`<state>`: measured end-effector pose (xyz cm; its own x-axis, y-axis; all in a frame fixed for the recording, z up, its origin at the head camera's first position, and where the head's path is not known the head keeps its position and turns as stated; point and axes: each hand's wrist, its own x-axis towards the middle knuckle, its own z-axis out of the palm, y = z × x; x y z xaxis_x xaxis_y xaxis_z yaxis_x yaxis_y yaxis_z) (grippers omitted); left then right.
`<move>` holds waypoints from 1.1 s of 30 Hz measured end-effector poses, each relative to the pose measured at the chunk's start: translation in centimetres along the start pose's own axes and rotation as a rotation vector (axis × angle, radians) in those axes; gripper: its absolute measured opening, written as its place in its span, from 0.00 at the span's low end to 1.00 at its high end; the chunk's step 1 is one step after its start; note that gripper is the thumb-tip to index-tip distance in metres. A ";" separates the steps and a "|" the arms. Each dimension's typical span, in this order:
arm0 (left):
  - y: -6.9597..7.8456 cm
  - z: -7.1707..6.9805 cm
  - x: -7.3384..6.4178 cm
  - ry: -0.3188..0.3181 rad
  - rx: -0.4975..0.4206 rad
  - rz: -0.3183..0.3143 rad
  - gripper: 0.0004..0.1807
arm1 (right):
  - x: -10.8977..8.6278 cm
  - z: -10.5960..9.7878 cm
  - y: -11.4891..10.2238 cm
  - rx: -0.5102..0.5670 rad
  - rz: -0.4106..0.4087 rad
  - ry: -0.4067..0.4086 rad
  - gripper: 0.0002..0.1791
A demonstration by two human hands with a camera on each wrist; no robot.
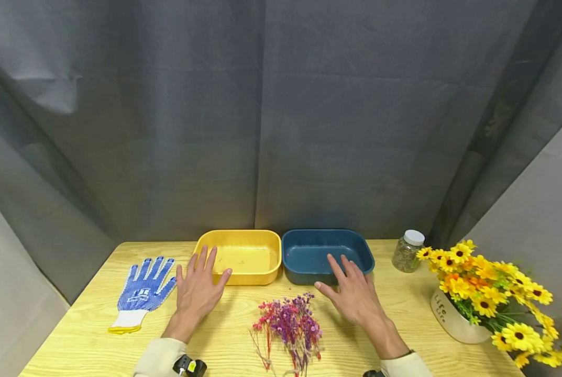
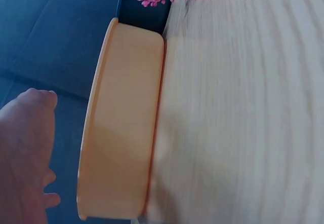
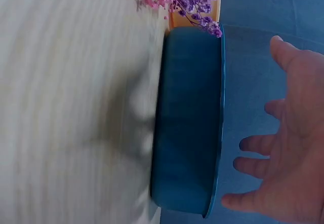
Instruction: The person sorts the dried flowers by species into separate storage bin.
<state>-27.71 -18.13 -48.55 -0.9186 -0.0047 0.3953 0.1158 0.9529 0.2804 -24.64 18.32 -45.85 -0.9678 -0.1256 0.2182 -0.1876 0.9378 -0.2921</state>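
Note:
My left hand (image 1: 199,287) hovers with spread fingers by the front left of a yellow bin (image 1: 257,278). On the other side, my right hand (image 1: 354,296) is held with its fingers apart over the front edge of a dark blue bin (image 1: 304,277). Neither hand holds anything. Between my forearms lies a bunch of dried flowers (image 1: 290,322), pink and purple with thin stems. In the right wrist view, the blue bin's side (image 3: 190,122) stands apart from the fingers. The left wrist view has the yellow bin's side (image 2: 124,122) beside the hand.
A blue and white work glove (image 1: 144,293) lies flat at the left. To the right stand a white-lidded jar (image 1: 407,252) and a white pot (image 1: 455,319) of yellow artificial flowers (image 1: 485,285). Grey curtain (image 1: 262,115) hangs behind the wooden table (image 1: 87,314).

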 end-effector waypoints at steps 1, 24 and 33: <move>-0.2 0.0 -0.1 0.008 -0.007 -0.005 0.42 | -0.2 0.1 0.0 0.006 -0.008 0.005 0.46; -4.9 0.1 -0.4 -0.112 -0.237 -0.170 0.48 | -4.3 1.1 -1.6 0.220 0.055 -0.104 0.45; -5.1 0.1 0.2 -0.199 -0.396 -0.250 0.50 | -5.5 0.9 -2.3 0.248 0.112 -0.183 0.42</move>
<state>-28.49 -22.98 -49.98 -0.9862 -0.1235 0.1101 -0.0181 0.7419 0.6703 -19.05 16.53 -47.22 -0.9946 -0.1032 0.0073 -0.0915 0.8445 -0.5277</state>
